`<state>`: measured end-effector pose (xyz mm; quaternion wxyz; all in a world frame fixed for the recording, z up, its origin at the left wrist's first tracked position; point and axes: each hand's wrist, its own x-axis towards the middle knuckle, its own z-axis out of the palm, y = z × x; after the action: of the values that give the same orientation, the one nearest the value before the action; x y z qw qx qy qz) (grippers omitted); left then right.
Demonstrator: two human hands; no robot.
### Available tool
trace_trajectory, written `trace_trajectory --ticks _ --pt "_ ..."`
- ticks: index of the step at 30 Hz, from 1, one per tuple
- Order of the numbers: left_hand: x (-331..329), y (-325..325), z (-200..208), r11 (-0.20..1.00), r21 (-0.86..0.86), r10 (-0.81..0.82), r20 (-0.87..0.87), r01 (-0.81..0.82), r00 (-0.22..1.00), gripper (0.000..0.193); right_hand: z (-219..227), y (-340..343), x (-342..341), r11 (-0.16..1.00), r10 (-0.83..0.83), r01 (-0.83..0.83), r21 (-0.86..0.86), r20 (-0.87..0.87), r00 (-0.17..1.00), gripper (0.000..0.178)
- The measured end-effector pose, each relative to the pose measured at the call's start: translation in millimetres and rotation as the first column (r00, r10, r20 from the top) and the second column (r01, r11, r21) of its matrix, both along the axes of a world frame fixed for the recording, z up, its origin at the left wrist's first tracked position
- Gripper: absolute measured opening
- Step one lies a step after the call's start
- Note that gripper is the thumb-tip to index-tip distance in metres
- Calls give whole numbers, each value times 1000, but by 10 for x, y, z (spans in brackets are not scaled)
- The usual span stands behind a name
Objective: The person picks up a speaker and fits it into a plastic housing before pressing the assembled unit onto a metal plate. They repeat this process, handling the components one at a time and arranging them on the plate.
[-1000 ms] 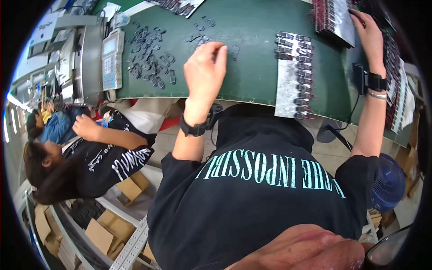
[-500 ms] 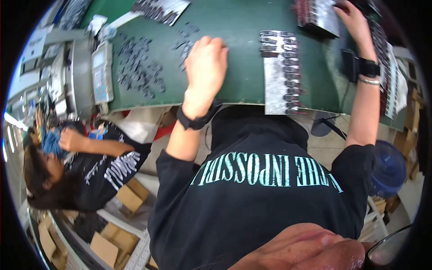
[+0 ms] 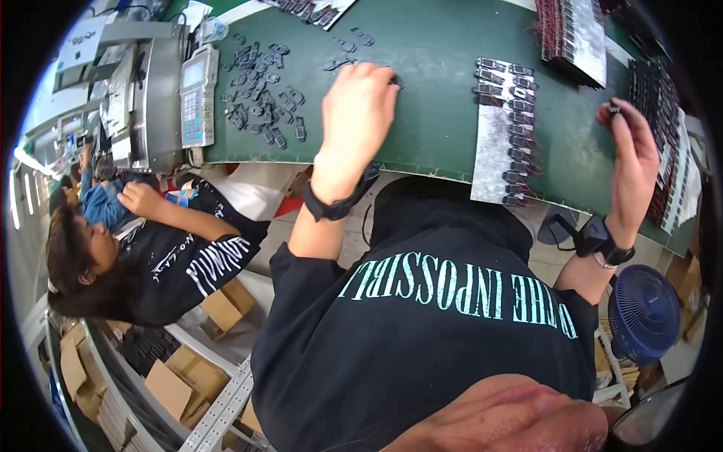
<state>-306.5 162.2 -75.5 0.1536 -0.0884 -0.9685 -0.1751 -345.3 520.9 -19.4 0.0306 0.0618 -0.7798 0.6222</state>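
My left hand (image 3: 355, 113) is over the green table, its fingers closed on a small black part (image 3: 397, 80) that shows at the fingertips. My right hand (image 3: 634, 151) is raised at the right and pinches another small black piece (image 3: 614, 111) between thumb and finger. Between the hands lies a silvery metal plate (image 3: 491, 154) with small black parts (image 3: 520, 129) along its right edge and a few at its upper left. Thin red wires stick out from the right-hand row. Loose black parts (image 3: 263, 98) are scattered left of my left hand.
A stack of metal plates (image 3: 584, 45) with red-wired parts stands at the upper right. More rows of dark parts (image 3: 655, 98) line the right edge. A grey keypad device (image 3: 199, 98) is at the left. A co-worker (image 3: 143, 248) sits beyond it; a blue fan (image 3: 644, 313) is at lower right.
My right hand has come back toward me from the plate stack, with a small black piece now showing in its pinch. My left hand stays near the loose parts. The view has shifted.
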Motion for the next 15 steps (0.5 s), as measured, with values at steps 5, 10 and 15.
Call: trace_trajectory --ticks 5,10,15 --pt "-36 151 23 995 -103 16 30 -12 999 15 -211 -145 255 992 44 -30 -123 119 992 22" --pt "1 178 45 977 -138 169 48 -161 985 16 -276 -196 357 983 100 -74 -171 153 983 22" --pt "34 213 -100 981 -97 166 -27 -168 986 13 -313 -340 383 978 148 -107 -179 235 961 23"
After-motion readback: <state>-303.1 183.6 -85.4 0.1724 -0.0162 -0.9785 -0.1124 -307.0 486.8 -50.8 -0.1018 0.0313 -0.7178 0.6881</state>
